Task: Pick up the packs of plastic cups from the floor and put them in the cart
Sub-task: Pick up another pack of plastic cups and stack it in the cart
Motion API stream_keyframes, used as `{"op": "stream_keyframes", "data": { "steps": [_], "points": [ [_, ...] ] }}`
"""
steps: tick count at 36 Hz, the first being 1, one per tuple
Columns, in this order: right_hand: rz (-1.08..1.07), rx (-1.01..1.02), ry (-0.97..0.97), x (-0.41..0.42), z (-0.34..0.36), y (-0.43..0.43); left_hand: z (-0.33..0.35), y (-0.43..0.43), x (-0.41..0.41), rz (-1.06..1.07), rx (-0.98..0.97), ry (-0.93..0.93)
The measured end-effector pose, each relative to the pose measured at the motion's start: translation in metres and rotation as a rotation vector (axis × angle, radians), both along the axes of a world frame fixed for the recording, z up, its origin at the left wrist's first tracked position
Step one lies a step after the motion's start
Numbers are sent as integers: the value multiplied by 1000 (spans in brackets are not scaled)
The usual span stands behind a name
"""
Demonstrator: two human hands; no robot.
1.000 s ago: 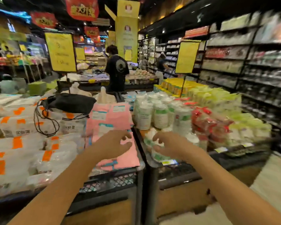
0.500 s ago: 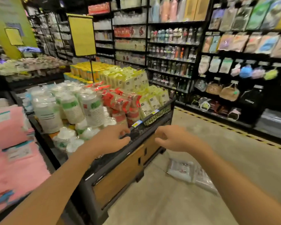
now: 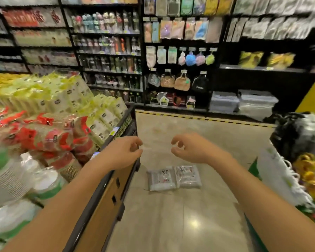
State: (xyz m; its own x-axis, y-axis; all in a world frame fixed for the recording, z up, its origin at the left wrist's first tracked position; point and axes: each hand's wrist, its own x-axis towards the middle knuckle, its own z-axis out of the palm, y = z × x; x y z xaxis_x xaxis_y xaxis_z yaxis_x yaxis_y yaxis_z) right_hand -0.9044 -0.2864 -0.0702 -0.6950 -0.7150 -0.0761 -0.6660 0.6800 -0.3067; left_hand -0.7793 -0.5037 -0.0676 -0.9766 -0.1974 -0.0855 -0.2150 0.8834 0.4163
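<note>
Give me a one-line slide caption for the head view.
Left hand and right hand, both empty, hover above two packs of plastic cups lying side by side on the floor.

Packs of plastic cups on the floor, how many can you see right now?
2. The left pack lies on the floor near the display stand; the right pack lies side by side with it. Others could be hidden behind the stand or the arms.

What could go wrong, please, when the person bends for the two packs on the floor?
The left pack and right pack lie side by side in glossy film; taken together, one may slip. The display bin stands close beside the left hand, so stooping could bump its corner. The floor looks shiny, perhaps slippery.
</note>
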Motion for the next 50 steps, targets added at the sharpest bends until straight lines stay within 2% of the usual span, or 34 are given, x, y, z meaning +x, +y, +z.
{"op": "stream_keyframes", "data": {
  "steps": [9, 20, 32, 42, 45, 50],
  "points": [
    [-85, 6, -29, -111, -22, 3, -26, -11, -129, -82, 9, 26],
    [-55, 28, -85, -275, -63, -20, -66, -33, -279, 44, 70, -10],
    [-37, 86, -134, -419, -129, -104, -143, -101, -405, 139, 172, -70],
    [-179, 73, -272, -546, -268, -186, -290, -188, -535, 230, 302, -60],
    [-229, 44, -322, -574, -334, -202, -353, -205, -567, 205, 323, -103],
    [-326, -17, -476, -608, -467, -214, -480, -225, -601, 282, 401, -170]
  ]
}}
